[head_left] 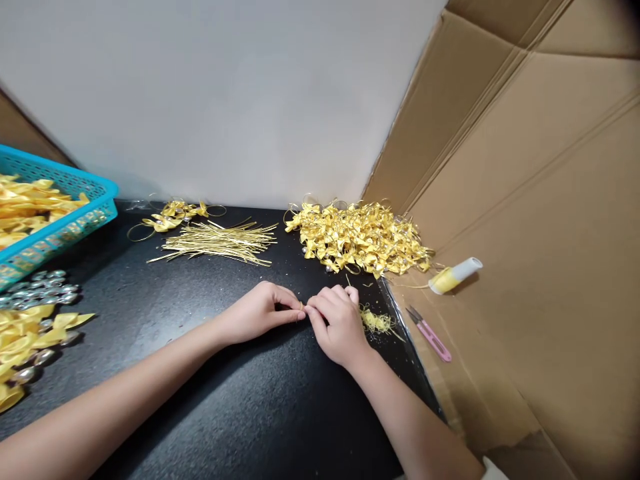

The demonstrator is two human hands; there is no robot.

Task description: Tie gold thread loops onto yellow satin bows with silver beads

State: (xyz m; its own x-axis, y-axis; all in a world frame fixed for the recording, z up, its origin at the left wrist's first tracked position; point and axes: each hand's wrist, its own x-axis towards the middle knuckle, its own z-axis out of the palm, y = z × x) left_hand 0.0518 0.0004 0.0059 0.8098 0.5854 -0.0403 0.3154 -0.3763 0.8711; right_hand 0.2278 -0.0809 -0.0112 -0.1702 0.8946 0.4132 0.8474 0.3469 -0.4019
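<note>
My left hand and my right hand meet fingertip to fingertip just above the black table. Both are closed in a pinch on a thin gold cord, of which only a speck shows between them; the fingers cover most of it. Behind the left hand lies a bundle of cut gold cords. A large heap of yellow ribbon bows with gold loops and silvery beads sits beyond my right hand. Close beside that hand is a tangle of yellow thread scraps.
At left stands a blue basket of yellow ribbon pieces, with silvery beads and beaded bows before it. A few looped bows lie at the back. Pink thread snips and a thread spool rest on cardboard at right.
</note>
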